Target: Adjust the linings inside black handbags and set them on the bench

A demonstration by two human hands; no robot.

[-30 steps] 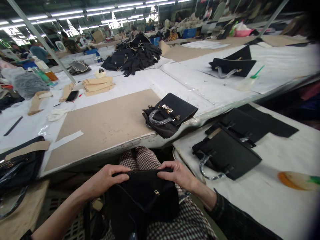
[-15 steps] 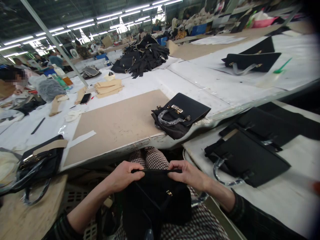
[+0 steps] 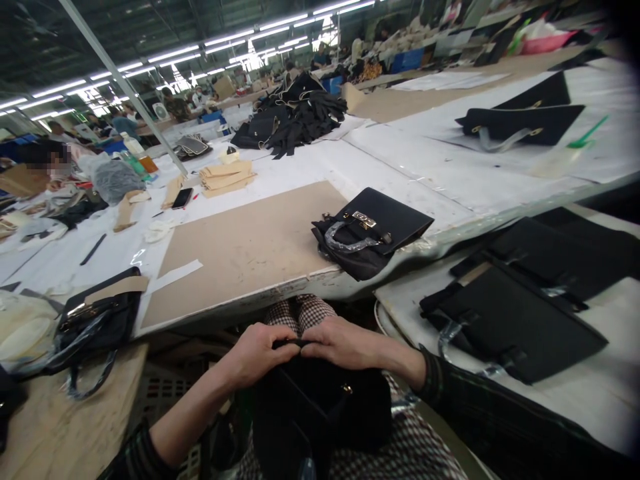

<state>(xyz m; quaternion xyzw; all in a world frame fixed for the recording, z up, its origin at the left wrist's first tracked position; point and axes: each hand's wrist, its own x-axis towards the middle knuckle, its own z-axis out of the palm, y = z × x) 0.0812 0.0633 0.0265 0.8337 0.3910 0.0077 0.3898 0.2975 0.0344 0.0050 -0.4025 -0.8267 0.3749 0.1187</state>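
Note:
A black handbag (image 3: 325,407) rests on my lap, over checked trousers, below the table's front edge. My left hand (image 3: 260,353) grips the bag's top edge on the left. My right hand (image 3: 340,341) grips the same edge on the right, and the fingertips of both hands nearly touch at the middle. A small gold fitting shows on the bag's front. The lower part of the bag is dark and hard to make out.
A finished black handbag (image 3: 370,233) with a wrapped handle lies by a brown board (image 3: 245,247) on the table ahead. More black bags (image 3: 510,320) lie on the side table at right, another bag (image 3: 97,320) at left. A pile of black pieces (image 3: 295,117) sits farther back, people beyond.
My two hands have slid together along the bag's top edge, from wide apart to almost touching at its middle. The view has shifted left.

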